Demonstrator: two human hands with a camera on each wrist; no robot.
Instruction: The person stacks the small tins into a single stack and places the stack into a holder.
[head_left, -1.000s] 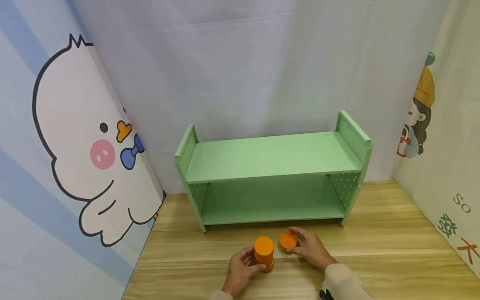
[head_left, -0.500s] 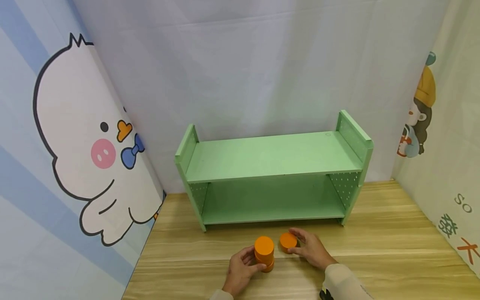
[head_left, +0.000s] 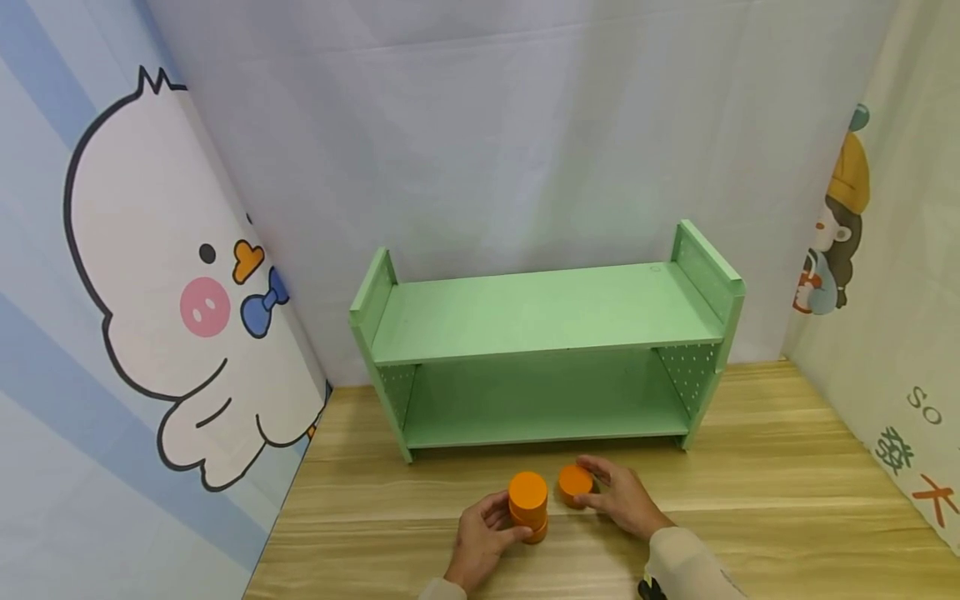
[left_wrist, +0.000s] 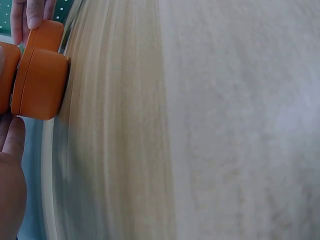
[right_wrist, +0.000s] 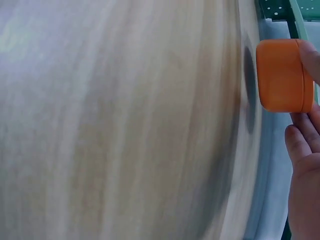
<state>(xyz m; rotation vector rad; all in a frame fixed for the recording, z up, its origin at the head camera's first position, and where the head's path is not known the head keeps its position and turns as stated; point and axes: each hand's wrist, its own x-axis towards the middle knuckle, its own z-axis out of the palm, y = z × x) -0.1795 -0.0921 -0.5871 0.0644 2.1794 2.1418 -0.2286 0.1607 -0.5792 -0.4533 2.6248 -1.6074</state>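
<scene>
Two small round orange lidded boxes stand one on the other in the head view, the upper box point(head_left: 528, 492) over the lower box point(head_left: 536, 534). My left hand point(head_left: 477, 543) holds this stack from the left, thumb in front and fingers behind. A lid seam runs round the lower box in the left wrist view point(left_wrist: 42, 82). Just right of the stack, my right hand point(head_left: 624, 502) pinches a third round orange box point(head_left: 574, 482) between thumb and fingers. In the right wrist view this box point(right_wrist: 281, 75) appears slightly above the table, its shadow apart from it.
A light green two-tier shelf point(head_left: 547, 312) stands behind the hands on the wood-grain table point(head_left: 750, 475). Its side panels are perforated. Hanging cloths with cartoon prints point(head_left: 150, 250) enclose the table at the back and both sides.
</scene>
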